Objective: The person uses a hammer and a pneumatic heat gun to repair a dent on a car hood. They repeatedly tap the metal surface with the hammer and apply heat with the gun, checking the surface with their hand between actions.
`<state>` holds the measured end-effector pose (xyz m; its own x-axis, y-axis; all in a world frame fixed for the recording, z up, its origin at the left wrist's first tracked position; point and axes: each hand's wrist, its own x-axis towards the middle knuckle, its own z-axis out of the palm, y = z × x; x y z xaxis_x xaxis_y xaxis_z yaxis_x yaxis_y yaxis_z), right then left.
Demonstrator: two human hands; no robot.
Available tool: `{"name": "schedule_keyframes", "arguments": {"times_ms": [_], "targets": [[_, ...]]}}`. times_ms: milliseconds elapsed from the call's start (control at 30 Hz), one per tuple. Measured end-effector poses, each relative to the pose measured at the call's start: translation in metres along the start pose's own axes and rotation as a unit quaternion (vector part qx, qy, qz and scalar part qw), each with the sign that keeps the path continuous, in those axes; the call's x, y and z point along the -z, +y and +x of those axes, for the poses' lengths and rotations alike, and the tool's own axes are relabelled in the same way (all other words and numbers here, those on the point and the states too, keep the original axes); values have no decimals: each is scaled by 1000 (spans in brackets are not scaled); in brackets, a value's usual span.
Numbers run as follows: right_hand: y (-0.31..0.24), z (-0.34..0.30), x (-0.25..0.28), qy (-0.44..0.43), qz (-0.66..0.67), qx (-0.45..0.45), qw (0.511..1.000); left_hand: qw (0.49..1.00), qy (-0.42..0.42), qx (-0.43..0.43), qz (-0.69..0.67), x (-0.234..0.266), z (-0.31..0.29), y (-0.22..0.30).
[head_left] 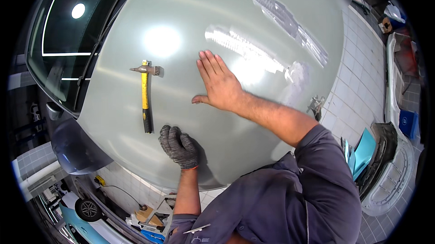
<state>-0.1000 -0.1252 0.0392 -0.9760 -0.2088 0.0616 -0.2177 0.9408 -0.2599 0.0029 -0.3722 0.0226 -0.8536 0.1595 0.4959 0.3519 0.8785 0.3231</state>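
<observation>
Under both hands lies a pale grey-green car hood (181, 90). My bare right hand (219, 83) rests flat on its middle, fingers stretched forward and thumb held out to the left. Nearer to me, my left hand (178, 148) is in a dark grey knit glove with an orange cuff. Its fingers are curled in over the hood, and whatever they may hold is hidden. Just beyond the glove, a hammer (145, 96) with a yellow and black handle lies on the metal, head pointing away from me.
Two shiny sanded streaks, one nearer (244, 48) and one farther (290, 21), mark the hood ahead and right. A windshield (68, 31) borders it on the left. A removed bumper (389, 171) stands at the right; a car wheel (88, 209) shows lower left.
</observation>
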Motion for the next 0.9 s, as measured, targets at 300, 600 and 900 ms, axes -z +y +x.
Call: {"name": "schedule_keyframes", "arguments": {"times_ms": [300, 600, 900], "targets": [[56, 21, -1, 71, 23, 72, 995, 1000, -5, -3, -13, -7, 3, -3], [60, -108, 0, 44, 32, -100, 994, 997, -3, 54, -58, -13, -3, 6], [61, -93, -6, 114, 18, -222, 968, 1000, -21, 14, 2, -9, -4, 0]]}}
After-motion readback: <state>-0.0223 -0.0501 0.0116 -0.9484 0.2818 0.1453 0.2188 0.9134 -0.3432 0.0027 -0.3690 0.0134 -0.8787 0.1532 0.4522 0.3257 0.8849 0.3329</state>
